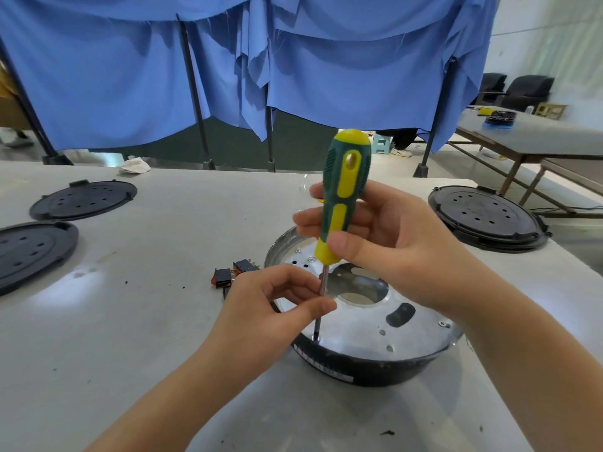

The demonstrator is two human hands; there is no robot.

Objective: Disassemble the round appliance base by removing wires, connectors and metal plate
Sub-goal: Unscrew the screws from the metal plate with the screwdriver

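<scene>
Round base [368, 363], switches [233, 274] just behind.

- This is a workshop or teardown bench room, not a home.
- A long pale worktable [163, 321], scuffed and speckled with dark debris, fills the near space.
- Black perforated round covers lie on it: two at far left [83, 199] [31, 252], and one at far right [486, 216].
- Loose rocker switches [233, 272] lie beside a round appliance base [368, 353] with a bare metal plate [359, 327], and a green-and-yellow screwdriver [346, 190] stands on it.
- Blue cloth [293, 60] hangs from dark poles as a makeshift partition.
- A second bench [538, 138] at far right carries small parts, with dark chairs [522, 91] behind it.
</scene>
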